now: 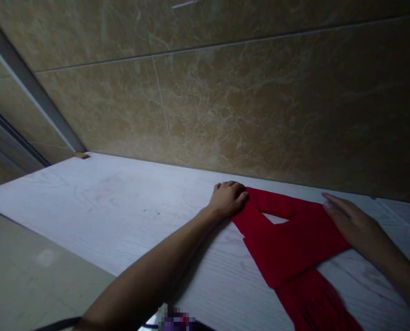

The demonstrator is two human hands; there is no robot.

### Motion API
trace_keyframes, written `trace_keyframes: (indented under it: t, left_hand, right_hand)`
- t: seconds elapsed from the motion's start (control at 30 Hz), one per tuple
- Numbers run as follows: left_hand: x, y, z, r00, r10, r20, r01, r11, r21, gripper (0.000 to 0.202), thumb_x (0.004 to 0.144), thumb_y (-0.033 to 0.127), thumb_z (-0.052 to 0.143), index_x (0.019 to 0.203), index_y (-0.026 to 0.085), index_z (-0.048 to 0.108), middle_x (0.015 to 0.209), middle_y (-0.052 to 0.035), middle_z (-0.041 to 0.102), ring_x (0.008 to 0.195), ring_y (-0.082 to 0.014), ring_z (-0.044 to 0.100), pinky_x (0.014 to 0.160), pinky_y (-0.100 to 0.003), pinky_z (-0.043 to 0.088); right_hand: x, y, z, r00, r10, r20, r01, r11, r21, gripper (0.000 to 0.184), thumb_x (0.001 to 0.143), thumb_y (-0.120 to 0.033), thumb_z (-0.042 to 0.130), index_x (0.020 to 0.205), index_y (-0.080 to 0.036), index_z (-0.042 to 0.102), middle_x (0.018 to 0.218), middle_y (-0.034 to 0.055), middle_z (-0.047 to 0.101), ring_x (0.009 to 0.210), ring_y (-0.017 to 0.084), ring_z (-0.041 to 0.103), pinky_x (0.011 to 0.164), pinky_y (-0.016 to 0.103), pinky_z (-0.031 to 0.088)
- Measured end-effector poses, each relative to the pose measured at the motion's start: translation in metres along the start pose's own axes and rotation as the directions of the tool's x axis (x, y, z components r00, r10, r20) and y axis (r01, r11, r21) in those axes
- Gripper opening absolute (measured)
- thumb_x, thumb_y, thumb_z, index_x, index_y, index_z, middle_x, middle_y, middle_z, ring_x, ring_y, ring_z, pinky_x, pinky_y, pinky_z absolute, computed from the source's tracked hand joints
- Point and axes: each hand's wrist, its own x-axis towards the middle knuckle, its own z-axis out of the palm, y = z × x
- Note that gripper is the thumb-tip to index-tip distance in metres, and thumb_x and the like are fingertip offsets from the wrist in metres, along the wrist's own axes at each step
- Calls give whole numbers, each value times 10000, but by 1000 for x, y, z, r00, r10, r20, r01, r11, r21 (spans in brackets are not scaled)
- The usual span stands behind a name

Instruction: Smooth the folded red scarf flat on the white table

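Observation:
A red scarf (287,243) with a fringed end lies folded across the white wood-grain board (122,202). Its bands bend around a small gap where the board shows through. My left hand (228,198) rests palm down on the scarf's upper left corner, the fingers spread and the thumb on the cloth. On the right side, my right hand (356,225) lies along the scarf's fold with its fingers stretched out and close together. Part of the scarf's right edge is hidden beneath that hand. The fringe hangs toward the lower edge of the view.
Brown marbled wall tiles (225,101) rise directly behind the board. A small wooden block (81,155) sits at its far left corner, by a grey metal strip (35,82). Pale floor (46,271) shows at lower left, and a black cable (58,324) runs along the bottom.

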Motion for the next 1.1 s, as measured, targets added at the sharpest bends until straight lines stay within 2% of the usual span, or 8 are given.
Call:
trace_keyframes:
  t: [0.1, 0.2, 0.27, 0.37, 0.53, 0.67, 0.9, 1.1]
  left_hand:
    - [-2, 2, -2, 999, 21, 40, -23, 997, 68, 440, 1060, 468, 391, 1335, 242, 650, 1504, -82, 610, 1420, -302, 523, 1216, -570, 356]
    - [-5, 6, -4, 990, 125, 64, -132, 982, 134, 478, 1078, 459, 353, 1452, 260, 574, 1668, -80, 418, 1588, -333, 274, 1278, -661, 171]
    - [-6, 9, -4, 970, 228, 85, -237, 964, 123, 505, 1089, 454, 324, 1506, 251, 523, 1681, -84, 394, 1609, -312, 222, 1298, -633, 130]
    - [-7, 11, -4, 941, 306, 147, -320, 944, 80, 530, 1095, 467, 309, 1508, 212, 523, 1656, -101, 432, 1587, -294, 292, 1304, -552, 206]
    - [-6, 9, -4, 933, 308, 185, -324, 943, 68, 530, 1096, 472, 312, 1470, 192, 563, 1605, -117, 505, 1521, -270, 427, 1280, -463, 288]
    - [-6, 6, 0, 948, 280, 149, -293, 953, 80, 569, 1088, 506, 322, 1525, 186, 495, 1646, -124, 443, 1549, -272, 377, 1281, -461, 277]
    - [-4, 8, 3, 951, 271, 152, -289, 950, 115, 602, 1081, 544, 284, 1465, 154, 535, 1607, -128, 500, 1523, -271, 420, 1273, -447, 291]
    - [-4, 9, 2, 958, 235, 161, -253, 962, 100, 631, 1080, 553, 269, 1506, 148, 497, 1649, -151, 432, 1556, -305, 355, 1279, -476, 276]
  right_hand:
    - [-2, 9, 16, 986, -137, 99, 146, 986, -85, 626, 955, -602, 328, 1350, -217, 624, 1490, 139, 589, 1453, 357, 468, 1264, 573, 307]
    - [-3, 17, 24, 959, -184, 213, 224, 958, -180, 671, 976, -536, 262, 1413, -146, 590, 1522, 154, 555, 1486, 326, 421, 1257, 597, 291]
    - [0, 20, 23, 945, -172, 279, 247, 933, -262, 675, 982, -492, 226, 1428, -135, 587, 1535, 157, 538, 1483, 326, 425, 1238, 616, 315]
    - [9, 19, 22, 925, -111, 364, 255, 890, -378, 666, 968, -492, 243, 1378, -150, 640, 1526, 166, 545, 1474, 345, 436, 1227, 622, 331]
    - [16, 7, 36, 947, -132, 293, 242, 893, -380, 741, 973, -536, 254, 1455, -72, 573, 1561, 192, 497, 1494, 337, 407, 1248, 552, 330]
    - [11, 9, 44, 937, -194, 289, 286, 903, -320, 723, 993, -555, 252, 1476, -116, 563, 1553, 158, 518, 1495, 315, 407, 1260, 557, 306]
    - [11, 11, 42, 947, -196, 253, 254, 941, -222, 750, 976, -634, 276, 1439, -144, 603, 1523, 135, 553, 1479, 318, 432, 1264, 568, 300]
    - [12, 1, 32, 956, -209, 207, 242, 959, -151, 713, 971, -643, 339, 1422, -165, 618, 1522, 127, 559, 1483, 315, 431, 1280, 545, 273]
